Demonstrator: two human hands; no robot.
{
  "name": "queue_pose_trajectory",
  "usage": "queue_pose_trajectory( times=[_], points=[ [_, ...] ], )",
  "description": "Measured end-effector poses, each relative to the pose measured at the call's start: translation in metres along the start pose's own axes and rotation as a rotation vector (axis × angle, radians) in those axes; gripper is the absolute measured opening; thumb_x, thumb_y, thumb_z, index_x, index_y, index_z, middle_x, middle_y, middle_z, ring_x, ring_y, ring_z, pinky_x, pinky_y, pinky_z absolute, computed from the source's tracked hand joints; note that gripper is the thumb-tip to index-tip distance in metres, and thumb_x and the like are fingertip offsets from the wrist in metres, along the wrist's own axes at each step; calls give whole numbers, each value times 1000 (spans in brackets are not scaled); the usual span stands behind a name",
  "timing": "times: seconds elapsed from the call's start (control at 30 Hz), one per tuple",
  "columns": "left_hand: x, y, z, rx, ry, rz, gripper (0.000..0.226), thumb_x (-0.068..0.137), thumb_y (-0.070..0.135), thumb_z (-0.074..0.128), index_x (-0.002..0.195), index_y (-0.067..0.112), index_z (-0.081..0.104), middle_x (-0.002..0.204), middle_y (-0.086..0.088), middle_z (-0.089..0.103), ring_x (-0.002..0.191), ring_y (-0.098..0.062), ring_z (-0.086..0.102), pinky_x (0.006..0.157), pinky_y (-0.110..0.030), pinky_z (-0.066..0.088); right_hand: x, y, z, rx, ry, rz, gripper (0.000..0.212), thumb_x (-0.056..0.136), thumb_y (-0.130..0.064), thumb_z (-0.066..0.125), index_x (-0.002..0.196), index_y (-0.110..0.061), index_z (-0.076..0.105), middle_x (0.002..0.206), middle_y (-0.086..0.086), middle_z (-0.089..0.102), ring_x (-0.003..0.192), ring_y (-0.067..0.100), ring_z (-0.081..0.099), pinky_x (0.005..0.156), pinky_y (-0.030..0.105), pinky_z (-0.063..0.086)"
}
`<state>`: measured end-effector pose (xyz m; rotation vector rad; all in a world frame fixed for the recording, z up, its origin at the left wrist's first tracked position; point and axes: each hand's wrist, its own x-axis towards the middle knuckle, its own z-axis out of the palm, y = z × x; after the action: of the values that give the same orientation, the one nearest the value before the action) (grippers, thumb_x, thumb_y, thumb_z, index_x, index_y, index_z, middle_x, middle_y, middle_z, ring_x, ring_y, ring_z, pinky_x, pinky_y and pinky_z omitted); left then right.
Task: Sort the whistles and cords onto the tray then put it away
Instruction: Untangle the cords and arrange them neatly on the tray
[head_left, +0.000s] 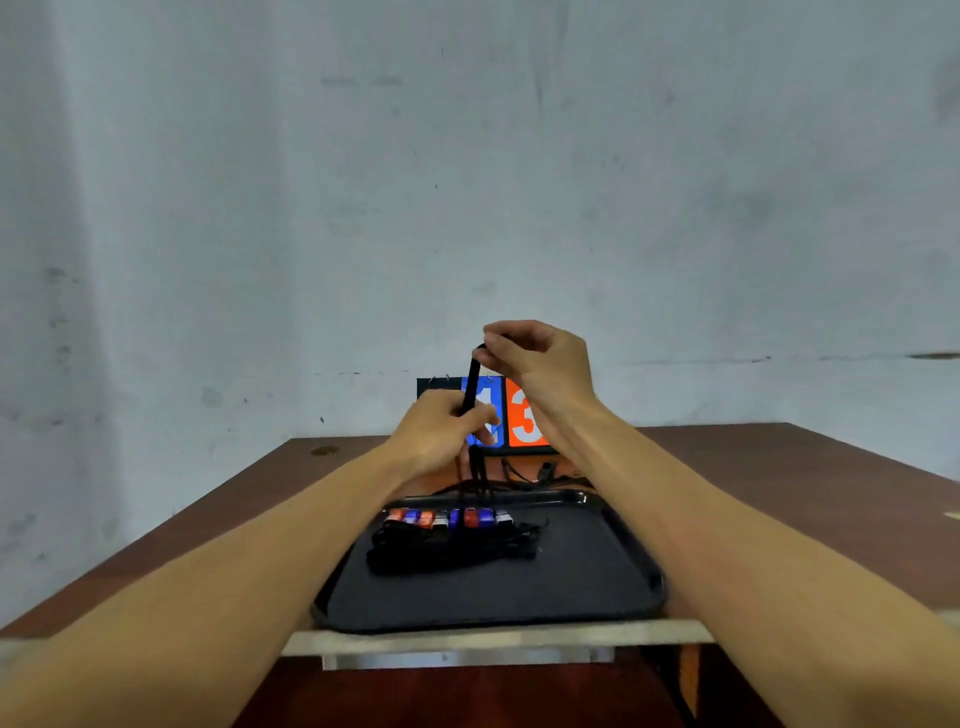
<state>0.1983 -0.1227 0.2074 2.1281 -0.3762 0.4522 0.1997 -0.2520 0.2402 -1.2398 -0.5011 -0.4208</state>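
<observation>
So closest to me is the front edge of the brown bench (810, 499), with a black tray (519, 597) sitting right at that edge. The front half of the tray is bare. Toward its back there's a neat row of whistles (449, 518), red, blue and white ones lined up side by side, and just in front of them a bundle of black cords (452, 553) lying in a heap on the tray.

Above that, both hands are busy with one black cord (474, 382) held up over the back of the tray. The left hand (447, 431) is closed around the lower part of it, and the right hand (535, 358) is pinching the top end higher up, so the cord runs taut between them. Strands hang down from the left hand toward the whistle row, can't tell if a whistle is attached.

Behind the tray a few more dark cords (524, 474) are still loose on the bench, and past those stands a flip scoreboard (522, 415) with blue and orange number cards, against the pale wall.

My guess: sorting is mostly done, a few cords to go, and the tray hasn't been put away.
</observation>
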Motion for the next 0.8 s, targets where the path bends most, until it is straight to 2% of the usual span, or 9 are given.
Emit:
queue_pose_trajectory(
  times=[0.07,0.17,0.3,0.4,0.47,0.57,0.63,0.7,0.8],
  points=[
    [-5,0,-4,-24,26,-4,29,98,32,47,94,11,67,82,-1,70,50,-12,51,48,-12,37,-1,-4,-4,75,44,16,9,84,1,67,91,-5,70,80,4,71,73,16,73,78,26,59],
    [-13,2,-13,-66,9,-32,42,99,41,40,93,10,68,74,-2,68,50,-10,52,50,-13,38,-1,-5,-9,212,120,53,10,84,1,66,91,-5,69,80,4,71,74,18,72,79,28,58],
    [-21,1,-22,-106,-107,-93,54,99,47,33,97,5,66,69,-6,68,43,-15,45,43,-15,37,-6,-3,-13,265,194,104,9,86,-3,66,93,-8,68,83,6,70,69,13,70,71,24,58],
    [-29,-2,-28,-54,-185,-93,51,101,45,31,99,8,67,75,-5,69,45,-16,45,51,-19,38,-7,-2,-16,249,240,118,8,86,-4,67,92,-10,69,85,5,68,69,13,65,68,25,56],
    [-35,-2,-33,17,-229,-106,48,101,44,32,100,13,69,84,-4,70,54,-17,52,60,-19,39,-8,-1,-18,165,273,124,8,86,-10,69,91,-15,70,86,0,68,73,12,61,74,30,55],
    [-42,1,-38,81,-254,-135,41,100,41,37,101,18,72,91,-2,68,70,-15,55,58,-15,40,-11,-2,-16,84,273,133,5,86,-15,69,89,-19,69,84,-4,68,76,11,60,79,33,53],
    [-46,6,-41,92,-279,-147,32,99,36,45,104,18,71,92,0,68,74,-10,57,55,-10,39,-15,-3,-13,97,242,153,6,86,-13,70,87,-18,69,86,-1,70,76,14,62,73,30,54],
    [-51,11,-43,80,-313,-155,28,96,35,52,110,18,68,97,0,69,79,-6,60,59,-8,41,-20,-6,-9,118,183,177,6,86,-10,69,89,-16,69,87,2,70,71,15,63,64,26,53],
    [-59,20,-42,0,-338,-152,31,93,38,55,115,16,63,94,-2,71,81,-9,64,65,-12,46,-27,-9,-2,110,112,172,7,86,-6,67,91,-11,68,85,5,68,63,14,61,59,23,52]
  ],
)
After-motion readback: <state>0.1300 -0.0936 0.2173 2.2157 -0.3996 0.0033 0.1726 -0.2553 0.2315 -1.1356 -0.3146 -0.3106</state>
